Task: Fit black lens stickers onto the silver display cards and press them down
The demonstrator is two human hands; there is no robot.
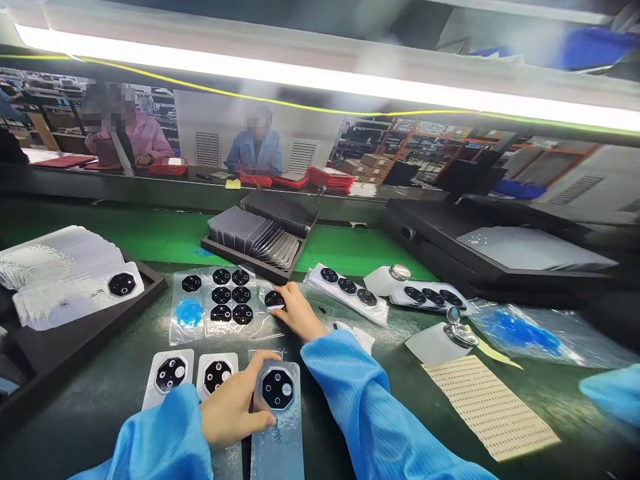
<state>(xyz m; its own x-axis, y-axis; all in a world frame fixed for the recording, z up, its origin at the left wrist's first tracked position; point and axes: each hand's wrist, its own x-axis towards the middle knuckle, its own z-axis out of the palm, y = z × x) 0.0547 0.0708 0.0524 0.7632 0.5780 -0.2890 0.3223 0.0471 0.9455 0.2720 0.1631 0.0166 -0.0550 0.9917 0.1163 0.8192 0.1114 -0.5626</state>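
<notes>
My left hand is closed around the top of a silver phone back cover with a black octagonal camera ring, lying on the dark bench near me. Two more covers lie just left of it. My right hand reaches forward and pinches a black octagonal lens piece at the edge of a clear film sheet that carries several such black pieces and a blue disc. Both arms wear blue sleeves.
A dark tray of stacked covers stands at the left. A black tray of dark plates sits behind the film. Strips of lens pieces, white dispensers, a perforated beige sheet and a black machine lie right. Two people sit beyond the conveyor.
</notes>
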